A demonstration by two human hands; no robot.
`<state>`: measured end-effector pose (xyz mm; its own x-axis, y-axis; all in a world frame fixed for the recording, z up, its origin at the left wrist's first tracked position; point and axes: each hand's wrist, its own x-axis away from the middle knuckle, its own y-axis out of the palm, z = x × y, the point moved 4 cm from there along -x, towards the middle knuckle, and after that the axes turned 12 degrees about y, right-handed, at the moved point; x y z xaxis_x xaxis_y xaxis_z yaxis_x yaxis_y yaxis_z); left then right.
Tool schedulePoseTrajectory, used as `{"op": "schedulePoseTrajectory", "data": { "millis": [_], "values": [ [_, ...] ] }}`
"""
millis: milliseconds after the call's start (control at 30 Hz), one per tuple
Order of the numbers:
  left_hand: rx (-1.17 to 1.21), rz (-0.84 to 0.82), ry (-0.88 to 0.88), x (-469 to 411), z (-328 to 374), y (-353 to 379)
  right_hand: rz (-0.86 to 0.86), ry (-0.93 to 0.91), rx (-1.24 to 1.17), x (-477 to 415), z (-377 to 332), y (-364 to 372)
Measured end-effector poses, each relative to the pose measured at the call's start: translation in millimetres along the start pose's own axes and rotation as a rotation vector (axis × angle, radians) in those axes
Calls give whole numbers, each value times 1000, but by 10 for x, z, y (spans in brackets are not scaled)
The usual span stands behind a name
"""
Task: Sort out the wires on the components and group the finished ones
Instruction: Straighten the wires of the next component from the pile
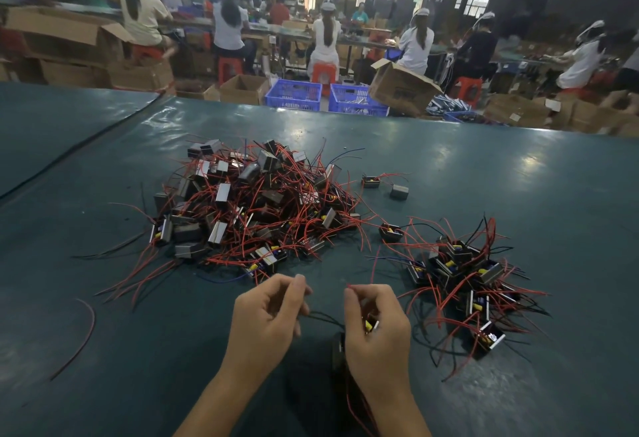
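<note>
Worktop (484,167): dark green, glossy.
Big pile (249,205): tangled components, mid-worktop.
Small pile (463,281): nearer the right edge.
Right hand (377,326): by the near edge, fingers (359,302) curled round a component (371,325).
Left hand (266,315): fingers pinching its black wire (325,316).

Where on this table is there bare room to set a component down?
Bare table lies beyond the small pile, toward the far edge, and between the left hand and the loose red wire. Crowded: the big pile, the small pile, and the wire-strewn strip between them.
</note>
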<state>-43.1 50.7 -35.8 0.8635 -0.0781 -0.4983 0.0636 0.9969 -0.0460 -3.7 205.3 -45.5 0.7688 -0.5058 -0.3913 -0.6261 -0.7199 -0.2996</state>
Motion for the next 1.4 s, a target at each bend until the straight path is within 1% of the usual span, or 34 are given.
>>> {"op": "schedulePoseTrajectory", "data": {
  "millis": [100,200,233,300,367,400,500,567,633,733,767,833,933,1033,1100,1167,1233,1333,1400],
  "values": [
    [-110,-38,49,-22,-49,-79,79,199,-170,-59,90,-76],
    [-299,-161,52,-5,-128,-57,97,297,-258,-88,158,-91],
    [-331,-199,28,11,-155,-26,90,315,-272,-93,172,-89],
    [-328,-262,-79,62,-213,52,80,335,-294,-96,175,-84],
    [-266,-313,-205,118,-257,152,84,342,-308,-94,161,-86],
    [-197,-314,-268,138,-266,208,83,344,-313,-93,154,-89],
    [49,-201,-407,171,-244,328,42,349,-318,-90,147,-91],
    [133,-119,-433,184,-232,361,-5,332,-313,-83,124,-80],
    [150,-80,-404,198,-230,363,-44,313,-313,-73,97,-62],
    [26,-94,-286,185,-229,322,-62,304,-331,-74,90,-57],
    [28,-87,-279,180,-235,309,-59,306,-344,-82,95,-67],
    [95,-49,-316,170,-260,295,-50,316,-391,-105,103,-100],
    [206,4,-418,168,-299,320,-23,342,-473,-140,116,-152],
    [306,30,-481,183,-300,347,-11,367,-490,-156,158,-166],
    [316,26,-487,184,-289,343,-13,376,-458,-164,202,-155],
    [287,11,-486,178,-289,331,-55,373,-359,-162,244,-124],
    [293,1,-497,170,-294,332,-139,331,-206,-145,255,-76],
    [364,-11,-548,195,-282,385,-287,240,68,-88,253,9],
    [387,-11,-558,220,-268,409,-379,238,140,-53,247,52]
  ]
}}
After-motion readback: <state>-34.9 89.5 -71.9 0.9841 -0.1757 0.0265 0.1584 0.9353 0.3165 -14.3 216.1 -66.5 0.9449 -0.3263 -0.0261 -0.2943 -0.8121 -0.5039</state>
